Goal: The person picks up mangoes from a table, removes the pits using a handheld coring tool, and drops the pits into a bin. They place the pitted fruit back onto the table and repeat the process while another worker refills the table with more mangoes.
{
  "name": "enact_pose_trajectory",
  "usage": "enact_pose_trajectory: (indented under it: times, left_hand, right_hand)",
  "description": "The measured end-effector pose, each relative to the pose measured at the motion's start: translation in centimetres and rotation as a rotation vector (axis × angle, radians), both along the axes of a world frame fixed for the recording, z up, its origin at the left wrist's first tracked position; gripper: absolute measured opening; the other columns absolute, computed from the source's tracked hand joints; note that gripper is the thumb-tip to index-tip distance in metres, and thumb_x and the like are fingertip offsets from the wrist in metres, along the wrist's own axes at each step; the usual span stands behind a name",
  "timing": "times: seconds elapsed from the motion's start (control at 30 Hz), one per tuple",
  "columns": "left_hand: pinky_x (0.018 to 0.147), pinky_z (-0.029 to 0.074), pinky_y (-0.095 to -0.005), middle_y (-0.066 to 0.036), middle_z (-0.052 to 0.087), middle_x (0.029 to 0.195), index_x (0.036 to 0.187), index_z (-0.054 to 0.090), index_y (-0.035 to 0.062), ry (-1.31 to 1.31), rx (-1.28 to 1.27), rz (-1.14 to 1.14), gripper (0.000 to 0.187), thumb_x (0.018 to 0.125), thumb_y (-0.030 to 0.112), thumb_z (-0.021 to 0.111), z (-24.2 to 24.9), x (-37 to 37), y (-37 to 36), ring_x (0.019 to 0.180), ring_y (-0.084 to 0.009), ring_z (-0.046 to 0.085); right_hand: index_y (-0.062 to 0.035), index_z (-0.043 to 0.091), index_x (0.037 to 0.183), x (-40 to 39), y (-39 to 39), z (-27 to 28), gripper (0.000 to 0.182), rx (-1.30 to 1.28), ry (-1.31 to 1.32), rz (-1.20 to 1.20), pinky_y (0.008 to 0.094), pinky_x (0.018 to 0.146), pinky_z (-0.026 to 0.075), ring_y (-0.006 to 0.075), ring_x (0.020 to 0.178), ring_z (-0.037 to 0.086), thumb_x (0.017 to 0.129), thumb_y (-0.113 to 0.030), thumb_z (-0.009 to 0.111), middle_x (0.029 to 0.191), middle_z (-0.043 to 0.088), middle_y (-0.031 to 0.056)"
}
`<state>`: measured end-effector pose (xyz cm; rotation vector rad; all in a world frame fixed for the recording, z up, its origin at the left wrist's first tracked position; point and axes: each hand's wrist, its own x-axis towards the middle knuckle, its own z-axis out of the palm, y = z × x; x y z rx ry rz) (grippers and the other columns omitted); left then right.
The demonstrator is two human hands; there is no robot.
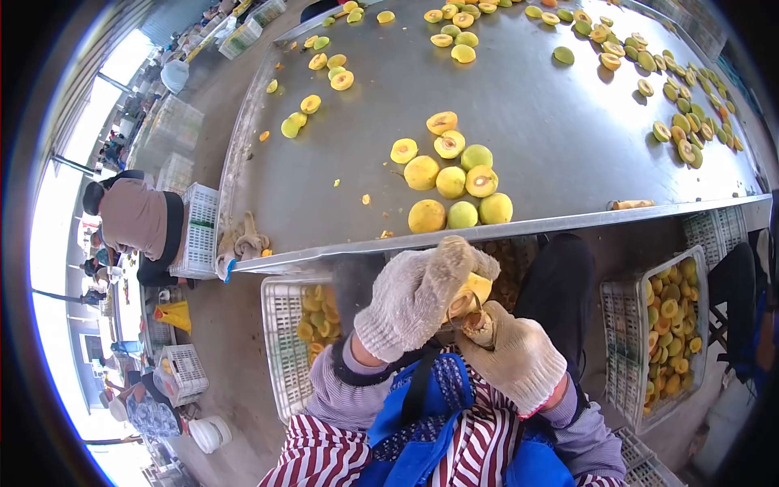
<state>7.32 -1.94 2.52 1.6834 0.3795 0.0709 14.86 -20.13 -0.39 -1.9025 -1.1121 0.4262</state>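
My left hand point(422, 300), in a knitted glove, is closed around a yellow peach point(469, 297) with its cut side showing. My right hand point(519, 353), also gloved, is closed right beside the fruit. A thin curved edge shows at its fingertips, but what it grips is mostly covered by the glove. Both hands are above my lap, just in front of the metal table point(333, 178). Near its front edge lies a cluster of whole peaches point(428, 216) and peach halves point(482, 181), closest to my left hand.
More halves point(682, 130) are spread at the table's right and far side. Crates of fruit stand left point(280, 349) and right point(625, 349) of my legs. A cloth glove point(243, 242) hangs on the left corner. People point(138, 215) sit among crates further left.
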Motion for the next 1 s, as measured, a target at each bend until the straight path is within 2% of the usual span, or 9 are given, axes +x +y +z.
enact_pose_trajectory:
  times: [0.13,0.23,0.3,0.4,0.47,0.6,0.67,0.87,1.0]
  left_hand:
    - [0.092,0.054,-0.0332,-0.016,0.069,0.116,0.122,0.064,-0.0045,-0.094,-0.105,-0.200,0.077,0.100,0.066,0.043,-0.4,1.1,0.8,0.103,-0.0222,0.067]
    - [0.099,0.052,-0.0361,-0.018,0.064,0.125,0.135,0.054,-0.0040,-0.330,-0.093,-0.025,0.073,0.097,0.058,0.057,-1.2,1.1,-2.3,0.109,-0.0242,0.065]
    - [0.104,0.047,-0.0374,-0.018,0.063,0.127,0.137,0.053,-0.0047,-0.549,-0.090,0.279,0.050,0.101,0.029,0.060,-2.0,0.5,-5.6,0.118,-0.0262,0.061]
    - [0.096,0.053,-0.0369,-0.018,0.061,0.130,0.142,0.046,-0.0022,-0.441,-0.224,0.368,0.070,0.100,0.053,0.055,-2.5,0.0,-6.2,0.110,-0.0256,0.065]
    - [0.090,0.055,-0.0357,-0.017,0.067,0.120,0.131,0.057,-0.0033,-0.408,-0.219,0.374,0.059,0.103,0.048,0.053,-1.0,0.2,-5.5,0.102,-0.0231,0.067]
    - [0.080,0.056,-0.0331,-0.014,0.074,0.099,0.106,0.072,-0.0047,-0.124,-0.128,0.204,0.044,0.103,0.036,0.055,1.5,1.4,-4.3,0.086,-0.0210,0.070]
    - [0.078,0.057,-0.0336,-0.016,0.074,0.098,0.105,0.072,-0.0045,-0.272,0.223,0.039,0.040,0.099,0.033,0.061,1.8,1.3,-4.1,0.084,-0.0228,0.071]
    - [0.067,0.055,-0.0336,-0.013,0.073,0.099,0.102,0.072,0.0037,-0.755,0.408,-0.221,0.033,0.094,0.035,0.066,1.0,1.6,-3.6,0.077,-0.0259,0.071]
    - [0.062,0.057,-0.0308,-0.011,0.069,0.097,0.112,0.064,-0.0007,-0.335,-0.831,0.104,0.056,0.104,0.052,0.047,1.0,1.4,-6.4,0.076,-0.0211,0.070]
  right_hand:
    - [-0.0032,0.065,0.099,0.4,-0.2,0.6,0.025,-0.023,0.226,0.046,0.0384,0.060,0.055,0.0289,0.063,0.069,0.085,-0.020,0.076,0.070,0.067,0.0139]
    - [-0.0018,0.066,0.108,1.7,-0.5,1.2,0.025,-0.082,0.837,0.053,0.0254,0.066,0.052,0.0058,0.072,0.059,0.090,-0.017,0.073,0.088,0.067,-0.0013]
    - [-0.0024,0.066,0.108,1.7,-0.6,1.1,0.025,-0.125,0.921,0.073,0.0240,0.063,0.051,0.0054,0.070,0.059,0.090,-0.018,0.073,0.085,0.067,-0.0009]
    - [-0.0040,0.065,0.107,1.6,-0.1,2.2,0.025,-0.246,1.099,0.106,0.0205,0.052,0.045,0.0041,0.060,0.056,0.092,-0.021,0.074,0.075,0.063,-0.0003]
    - [-0.0033,0.063,0.102,1.7,-0.3,2.9,0.022,-0.316,1.199,0.144,0.0223,0.045,0.039,0.0055,0.050,0.050,0.092,-0.020,0.073,0.067,0.058,-0.0010]
    - [-0.0054,0.061,0.091,2.0,-1.4,2.3,0.021,-0.260,1.322,0.235,0.0256,0.043,0.040,0.0078,0.046,0.049,0.093,-0.024,0.069,0.061,0.054,-0.0017]
    - [-0.0068,0.059,0.086,2.3,-1.8,2.5,0.022,-0.281,1.489,0.360,0.0243,0.042,0.039,0.0068,0.044,0.046,0.093,-0.025,0.069,0.059,0.052,-0.0023]
    - [-0.0066,0.064,0.096,1.7,-3.5,0.0,0.017,-0.176,1.779,0.717,0.0231,0.055,0.041,0.0067,0.061,0.050,0.092,-0.022,0.070,0.071,0.055,-0.0036]
    - [-0.0062,0.062,0.095,1.3,-3.5,0.0,0.019,0.006,1.732,0.642,0.0236,0.059,0.042,0.0067,0.066,0.052,0.091,-0.023,0.071,0.075,0.057,-0.0036]
